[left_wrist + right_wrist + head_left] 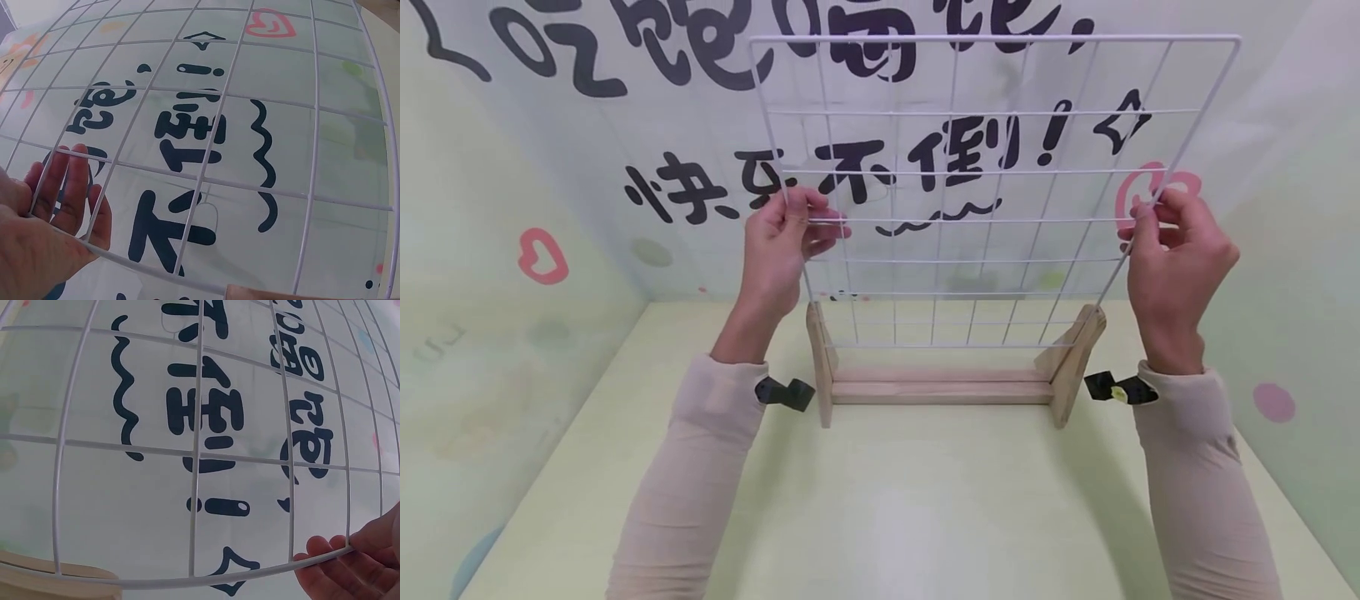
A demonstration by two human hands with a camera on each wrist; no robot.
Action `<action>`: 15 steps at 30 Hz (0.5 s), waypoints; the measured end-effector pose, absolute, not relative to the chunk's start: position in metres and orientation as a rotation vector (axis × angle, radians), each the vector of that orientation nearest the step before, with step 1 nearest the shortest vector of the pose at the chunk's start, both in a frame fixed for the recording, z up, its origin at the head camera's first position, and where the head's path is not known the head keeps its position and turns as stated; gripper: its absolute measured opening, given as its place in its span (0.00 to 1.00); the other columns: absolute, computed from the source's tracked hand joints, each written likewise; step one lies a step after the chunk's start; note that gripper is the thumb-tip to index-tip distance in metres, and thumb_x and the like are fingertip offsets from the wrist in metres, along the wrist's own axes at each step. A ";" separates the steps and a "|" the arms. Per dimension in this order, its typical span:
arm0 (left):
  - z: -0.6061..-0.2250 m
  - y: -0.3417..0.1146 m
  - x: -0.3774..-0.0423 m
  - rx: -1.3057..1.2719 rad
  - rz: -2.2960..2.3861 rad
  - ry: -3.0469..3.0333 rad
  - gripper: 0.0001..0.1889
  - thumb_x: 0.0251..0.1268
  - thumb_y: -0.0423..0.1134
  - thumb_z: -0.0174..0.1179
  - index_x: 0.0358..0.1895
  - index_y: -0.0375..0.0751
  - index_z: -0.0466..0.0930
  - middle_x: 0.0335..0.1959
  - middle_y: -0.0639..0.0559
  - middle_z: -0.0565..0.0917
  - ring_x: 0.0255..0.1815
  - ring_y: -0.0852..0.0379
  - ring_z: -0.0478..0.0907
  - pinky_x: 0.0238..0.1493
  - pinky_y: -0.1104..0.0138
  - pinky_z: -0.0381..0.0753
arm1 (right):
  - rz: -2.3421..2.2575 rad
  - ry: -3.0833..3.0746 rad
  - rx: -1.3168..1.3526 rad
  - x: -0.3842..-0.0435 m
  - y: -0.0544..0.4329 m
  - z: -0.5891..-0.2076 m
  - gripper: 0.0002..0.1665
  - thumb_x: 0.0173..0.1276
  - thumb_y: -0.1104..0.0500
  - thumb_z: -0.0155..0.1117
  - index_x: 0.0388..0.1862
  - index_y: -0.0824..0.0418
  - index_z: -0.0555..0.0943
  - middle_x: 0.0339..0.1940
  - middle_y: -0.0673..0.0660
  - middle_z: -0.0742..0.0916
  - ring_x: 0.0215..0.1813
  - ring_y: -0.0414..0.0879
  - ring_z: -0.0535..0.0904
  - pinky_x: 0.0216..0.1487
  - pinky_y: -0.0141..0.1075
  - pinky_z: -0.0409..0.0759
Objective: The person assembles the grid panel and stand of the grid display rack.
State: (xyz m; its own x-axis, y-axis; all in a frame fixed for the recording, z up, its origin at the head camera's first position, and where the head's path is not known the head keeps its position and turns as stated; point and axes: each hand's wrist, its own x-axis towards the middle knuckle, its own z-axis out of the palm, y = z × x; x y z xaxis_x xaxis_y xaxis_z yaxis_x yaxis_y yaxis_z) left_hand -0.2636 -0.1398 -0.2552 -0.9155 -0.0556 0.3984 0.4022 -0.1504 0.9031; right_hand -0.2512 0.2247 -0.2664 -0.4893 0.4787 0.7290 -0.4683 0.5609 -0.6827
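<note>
A white wire grid panel [992,38] stands upright, leaning slightly, with its lower end between the two side pieces of a wooden stand [940,392]. On the left edge of the panel, my left hand [782,242] grips the side wire, fingers reaching behind the mesh. Opposite it, my right hand [1180,250] pinches the right edge wire between thumb and fingers. The right wrist view shows those fingertips [334,565] at the rim wire. Part of a wooden side piece [56,578] shows beside the wire there. How the panel's lower corners sit in the wood is too small to tell.
The stand rests on a pale tabletop [895,500]. Behind it is a light wall [700,258] with large black lettering, and printed side walls flank the table. Each sleeve cuff carries a small black device, one being the left device [786,393].
</note>
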 end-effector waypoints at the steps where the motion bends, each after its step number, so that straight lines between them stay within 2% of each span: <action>1: -0.256 -0.140 -0.263 -0.396 -2.136 -1.818 0.12 0.76 0.44 0.47 0.42 0.41 0.78 0.34 0.50 0.87 0.34 0.57 0.88 0.45 0.67 0.85 | 1.135 -1.746 -0.004 -0.251 0.225 -0.267 0.12 0.69 0.54 0.66 0.43 0.61 0.88 0.40 0.58 0.90 0.29 0.29 0.83 0.36 0.19 0.79; 2: -0.257 -0.140 -0.263 -0.402 -2.132 -1.818 0.12 0.76 0.44 0.47 0.42 0.41 0.78 0.34 0.50 0.87 0.34 0.57 0.88 0.45 0.67 0.85 | 1.134 -1.747 0.000 -0.251 0.225 -0.268 0.14 0.69 0.54 0.66 0.44 0.63 0.88 0.40 0.58 0.90 0.29 0.29 0.83 0.36 0.19 0.79; 10: -0.266 -0.142 -0.262 -0.409 -2.116 -1.839 0.13 0.77 0.44 0.47 0.42 0.41 0.78 0.36 0.50 0.87 0.35 0.57 0.88 0.46 0.67 0.85 | 1.114 -1.764 0.018 -0.249 0.227 -0.277 0.15 0.70 0.52 0.64 0.47 0.59 0.88 0.37 0.57 0.89 0.29 0.26 0.82 0.37 0.19 0.79; 15: -0.270 -0.142 -0.262 -0.449 -2.092 -1.846 0.13 0.77 0.44 0.46 0.41 0.42 0.77 0.35 0.52 0.87 0.35 0.58 0.88 0.46 0.67 0.85 | 1.128 -1.763 -0.008 -0.248 0.227 -0.281 0.13 0.70 0.55 0.65 0.49 0.59 0.87 0.39 0.58 0.89 0.28 0.25 0.81 0.37 0.19 0.78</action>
State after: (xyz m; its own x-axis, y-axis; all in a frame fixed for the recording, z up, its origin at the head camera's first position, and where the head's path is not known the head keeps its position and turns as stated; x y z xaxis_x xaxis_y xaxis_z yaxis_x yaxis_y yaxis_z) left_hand -0.2620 -0.1416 -0.2701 -0.9014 -0.0274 0.4322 0.4323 -0.1187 0.8939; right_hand -0.2484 0.2273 -0.2807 -0.4987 0.4716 0.7272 -0.4624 0.5649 -0.6835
